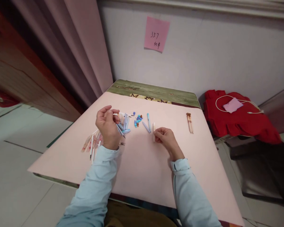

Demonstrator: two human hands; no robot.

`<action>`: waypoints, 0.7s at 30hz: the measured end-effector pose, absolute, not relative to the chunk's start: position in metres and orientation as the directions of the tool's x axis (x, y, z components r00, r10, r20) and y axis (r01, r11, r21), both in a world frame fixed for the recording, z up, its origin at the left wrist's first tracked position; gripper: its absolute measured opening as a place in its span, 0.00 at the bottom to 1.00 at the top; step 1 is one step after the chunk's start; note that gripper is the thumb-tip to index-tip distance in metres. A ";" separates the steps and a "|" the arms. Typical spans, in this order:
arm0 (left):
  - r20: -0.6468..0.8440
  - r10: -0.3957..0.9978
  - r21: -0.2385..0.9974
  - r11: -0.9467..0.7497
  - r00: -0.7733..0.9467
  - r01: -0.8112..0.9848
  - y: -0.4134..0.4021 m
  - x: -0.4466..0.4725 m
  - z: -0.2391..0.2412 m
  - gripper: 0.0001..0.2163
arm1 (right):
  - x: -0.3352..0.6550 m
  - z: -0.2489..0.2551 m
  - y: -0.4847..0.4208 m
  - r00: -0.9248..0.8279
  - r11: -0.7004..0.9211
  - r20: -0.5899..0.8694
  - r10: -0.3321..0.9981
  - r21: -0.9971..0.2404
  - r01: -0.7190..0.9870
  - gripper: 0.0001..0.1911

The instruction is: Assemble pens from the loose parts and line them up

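Observation:
My left hand is raised a little over the pink table cover, its fingers pinched on a thin pen refill that points down to the right. My right hand rests on the cover with its fingers closed on a pale pen barrel held upright. Between the hands lie blue pen barrels and a small heap of blue caps and small parts. Pink barrels and refills lie to the left of my left wrist.
Two finished peach pens lie side by side at the right of the cover. A red cloth with a white cable and a pink note sits on a seat to the right. A pink sticky note hangs on the wall; curtains hang at left.

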State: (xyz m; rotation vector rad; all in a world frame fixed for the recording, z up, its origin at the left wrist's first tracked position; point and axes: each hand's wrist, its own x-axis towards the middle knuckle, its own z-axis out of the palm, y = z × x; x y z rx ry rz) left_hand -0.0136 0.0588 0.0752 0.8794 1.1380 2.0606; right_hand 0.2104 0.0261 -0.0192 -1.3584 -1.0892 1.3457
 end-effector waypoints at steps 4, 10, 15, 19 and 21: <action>0.257 0.774 0.893 -0.419 -0.578 -0.163 0.056 -0.026 0.077 0.05 | 0.216 -0.017 0.023 0.026 -0.233 -0.231 0.972 -0.966 0.110 0.13; 0.203 0.816 0.934 -0.327 -0.541 -0.143 0.055 -0.024 0.062 0.09 | 0.209 -0.007 0.016 0.164 -0.131 -0.058 0.985 -0.867 0.481 0.09; 0.207 0.830 0.947 -0.303 -0.519 -0.106 0.056 -0.028 0.059 0.09 | 0.202 0.002 0.013 0.195 -0.119 0.013 0.981 -0.752 0.648 0.08; 0.211 0.833 0.968 -0.252 -0.512 -0.011 0.059 -0.033 0.052 0.10 | 0.200 0.005 0.012 0.199 -0.142 -0.004 0.980 -0.714 0.686 0.08; 0.217 0.852 0.976 -0.204 -0.476 0.080 0.061 -0.030 0.043 0.09 | 0.200 0.006 0.012 0.196 -0.144 -0.009 0.981 -0.712 0.687 0.08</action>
